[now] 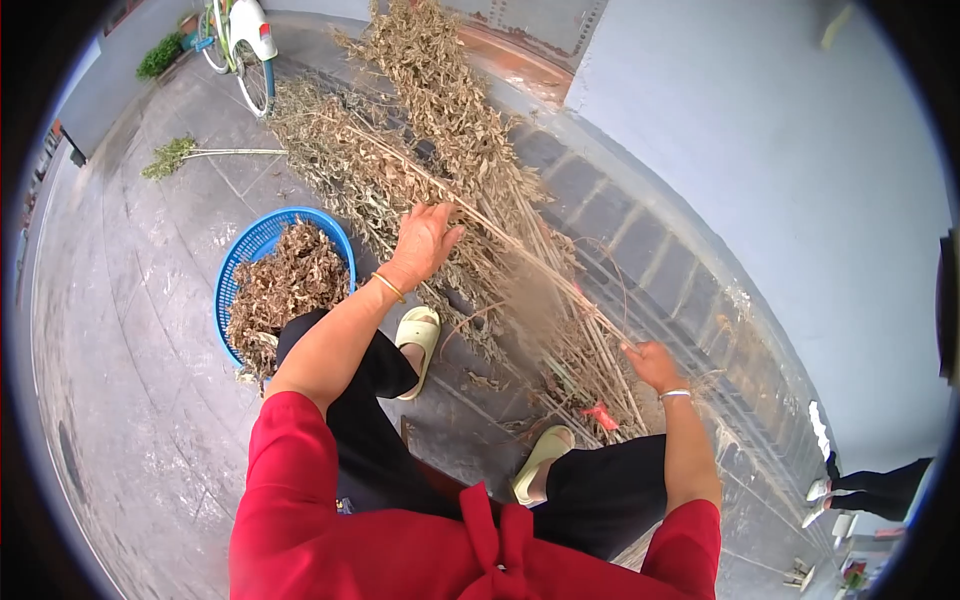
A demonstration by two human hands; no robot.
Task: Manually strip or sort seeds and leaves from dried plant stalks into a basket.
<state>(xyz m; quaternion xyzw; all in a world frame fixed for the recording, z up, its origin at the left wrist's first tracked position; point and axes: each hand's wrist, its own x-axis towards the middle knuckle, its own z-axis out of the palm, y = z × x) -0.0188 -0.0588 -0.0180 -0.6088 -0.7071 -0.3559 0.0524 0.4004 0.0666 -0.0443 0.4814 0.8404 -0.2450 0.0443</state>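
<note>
My right hand (654,365) grips the lower end of a long dry plant stem (551,276), which runs up and left across a heap of dried plants. My left hand (426,244) is over the brown leaves of the heap (390,176), just below that stem. Its fingertips are partly lost among the leaves, so I cannot tell whether they grip any. To the left of my left forearm stands a round blue plastic basket (225,281), holding crumpled dry leaves (289,289). My left knee partly covers its near side.
A red scrap (601,416) lies near the stem ends. Beyond the heap run a low tiled ledge (637,236) and a pale wall (750,150). A bicycle (251,52) stands at the far left. A person's legs (870,491) show at the right edge.
</note>
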